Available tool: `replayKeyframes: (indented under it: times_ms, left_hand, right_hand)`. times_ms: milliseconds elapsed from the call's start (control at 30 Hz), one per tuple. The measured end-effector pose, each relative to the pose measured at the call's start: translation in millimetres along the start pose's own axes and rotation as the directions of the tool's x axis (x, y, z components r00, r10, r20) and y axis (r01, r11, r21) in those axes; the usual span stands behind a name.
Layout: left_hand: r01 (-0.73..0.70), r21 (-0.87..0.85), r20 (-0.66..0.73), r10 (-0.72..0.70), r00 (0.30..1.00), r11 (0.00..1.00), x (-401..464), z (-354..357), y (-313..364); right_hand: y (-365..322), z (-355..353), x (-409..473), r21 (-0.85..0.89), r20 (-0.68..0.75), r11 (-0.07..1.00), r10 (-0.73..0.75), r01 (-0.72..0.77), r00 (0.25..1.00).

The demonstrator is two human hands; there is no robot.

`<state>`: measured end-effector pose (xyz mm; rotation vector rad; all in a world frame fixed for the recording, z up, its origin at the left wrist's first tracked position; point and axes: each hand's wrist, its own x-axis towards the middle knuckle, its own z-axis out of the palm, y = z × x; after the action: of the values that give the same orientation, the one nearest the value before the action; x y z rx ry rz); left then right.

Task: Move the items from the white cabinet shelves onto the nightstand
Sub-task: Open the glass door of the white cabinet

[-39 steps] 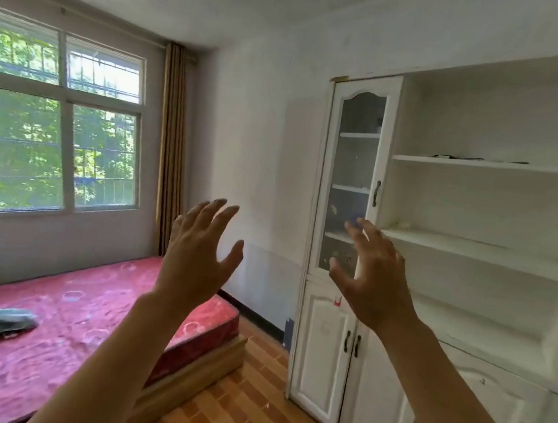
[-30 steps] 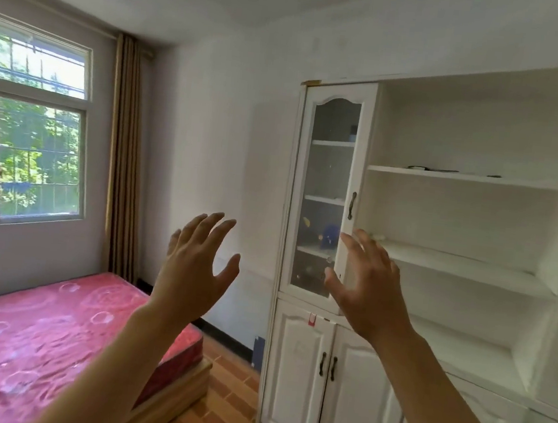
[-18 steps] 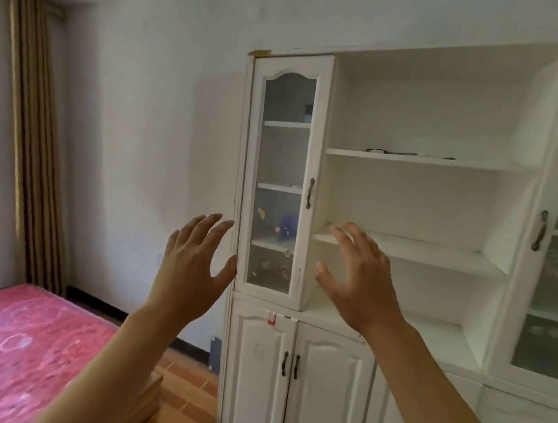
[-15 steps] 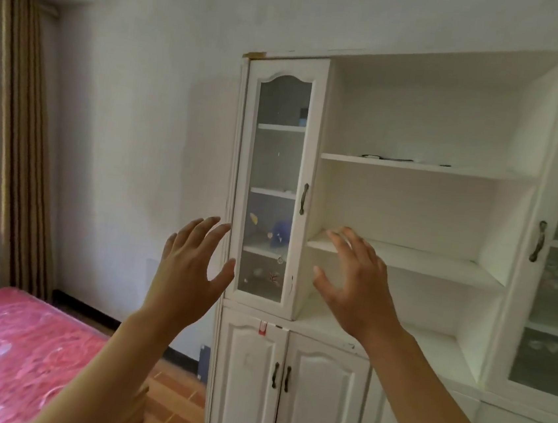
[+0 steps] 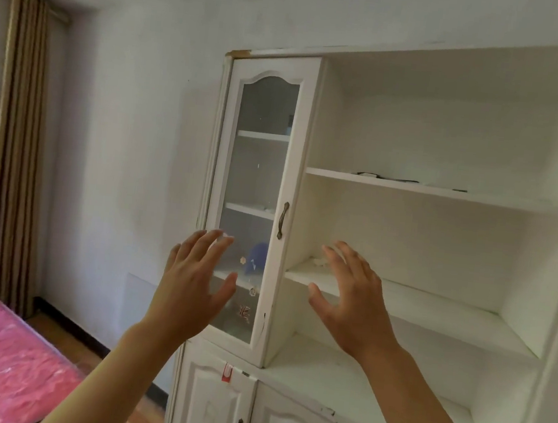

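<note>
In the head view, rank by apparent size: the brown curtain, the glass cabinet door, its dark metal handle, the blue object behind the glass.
1-2. Tall white glass cabinet door and brown curtain: too alike to rank
3. Rounded blue object
4. Dark metal handle

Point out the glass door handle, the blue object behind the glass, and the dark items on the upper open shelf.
glass door handle (image 5: 282, 220): head view, middle of the metal pull.
blue object (image 5: 256, 258): head view, its centre, behind the glass.
dark items (image 5: 386, 177): head view, flat dark strip on the shelf.
</note>
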<state>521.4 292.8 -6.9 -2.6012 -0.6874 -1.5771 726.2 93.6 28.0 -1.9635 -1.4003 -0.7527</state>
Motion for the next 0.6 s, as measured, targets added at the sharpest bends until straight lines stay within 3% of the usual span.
replayKeyframes:
  times_ms: [333, 600]
  left_hand:
    - [0.015, -0.013, 0.014, -0.014, 1.0, 1.0, 46, 107, 11]
    - [0.013, -0.046, 0.013, -0.013, 1.0, 0.999, 91, 182, -19]
  right_hand:
    - [84, 43, 47, 0.033, 0.054, 0.999, -0.008, 0.006, 0.998]
    - [124, 100, 94, -0.001, 0.09, 1.0, -0.018, 0.018, 0.996]
